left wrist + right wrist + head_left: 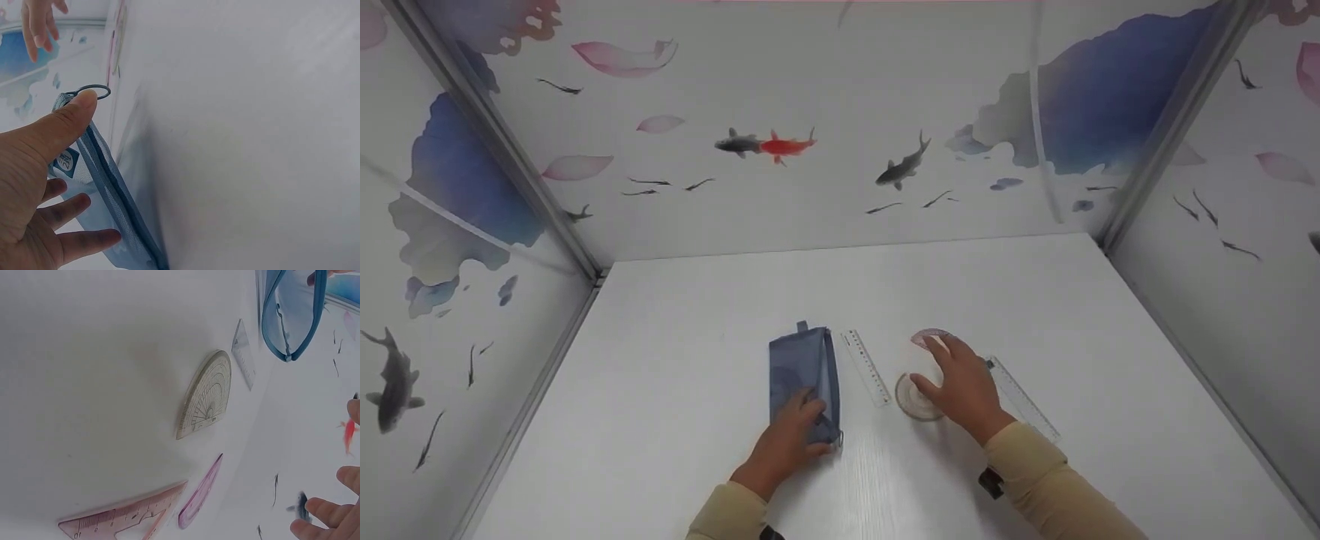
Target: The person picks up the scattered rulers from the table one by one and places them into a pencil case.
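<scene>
A blue mesh zip pouch (pixel 799 360) lies on the table with its zipped side gaping to the right. My left hand (pixel 787 442) holds it near the lower corner. In the left wrist view its thumb is by the ring-shaped zip pull (pixel 102 87) and the other fingers spread over the mesh. My right hand (pixel 967 386) hovers over the drawing tools, holding nothing, fingers apart. Beneath it lie a clear protractor (pixel 209 396) and a small pink curved tool (pixel 201 492). A pinkish set square (pixel 121 514) lies beside them.
A short clear ruler (pixel 866 367) lies between the pouch and the protractor. White panels with painted fish (pixel 900 166) and petals enclose the white table (pixel 675 337) at the back and both sides.
</scene>
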### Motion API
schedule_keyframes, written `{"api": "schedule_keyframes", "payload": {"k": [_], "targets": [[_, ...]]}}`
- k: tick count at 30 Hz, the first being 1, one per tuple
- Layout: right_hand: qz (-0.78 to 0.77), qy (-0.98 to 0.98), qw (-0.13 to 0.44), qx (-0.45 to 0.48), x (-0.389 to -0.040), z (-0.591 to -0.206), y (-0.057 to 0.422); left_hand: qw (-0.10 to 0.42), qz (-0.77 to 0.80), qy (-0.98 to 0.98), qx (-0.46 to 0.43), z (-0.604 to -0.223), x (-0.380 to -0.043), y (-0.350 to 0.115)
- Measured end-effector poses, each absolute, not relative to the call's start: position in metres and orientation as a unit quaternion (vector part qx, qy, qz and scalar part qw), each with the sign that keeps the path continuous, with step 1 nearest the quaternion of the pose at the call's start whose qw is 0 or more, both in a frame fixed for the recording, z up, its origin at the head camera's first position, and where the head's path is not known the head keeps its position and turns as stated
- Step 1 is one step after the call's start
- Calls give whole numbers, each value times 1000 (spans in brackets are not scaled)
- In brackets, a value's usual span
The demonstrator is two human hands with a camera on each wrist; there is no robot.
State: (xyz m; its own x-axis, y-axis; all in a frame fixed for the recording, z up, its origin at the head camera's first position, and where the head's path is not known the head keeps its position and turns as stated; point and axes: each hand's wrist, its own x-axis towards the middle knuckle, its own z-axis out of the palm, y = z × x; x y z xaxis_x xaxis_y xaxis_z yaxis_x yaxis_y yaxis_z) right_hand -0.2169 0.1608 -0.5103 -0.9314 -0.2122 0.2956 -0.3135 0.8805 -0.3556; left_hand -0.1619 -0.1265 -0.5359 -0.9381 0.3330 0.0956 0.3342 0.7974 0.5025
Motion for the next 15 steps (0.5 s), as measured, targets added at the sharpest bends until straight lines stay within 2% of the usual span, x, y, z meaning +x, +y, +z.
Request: {"api": "schedule_keyframes", "payload": {"k": [9,15], "targets": [[182,-961,151,142,-215,-511,174,0,-263,-949,-175,-538,-163,-127],[193,-964,135,125,-213,-513,186,-2,-259,-950,-177,-538,-163,-128]]}}
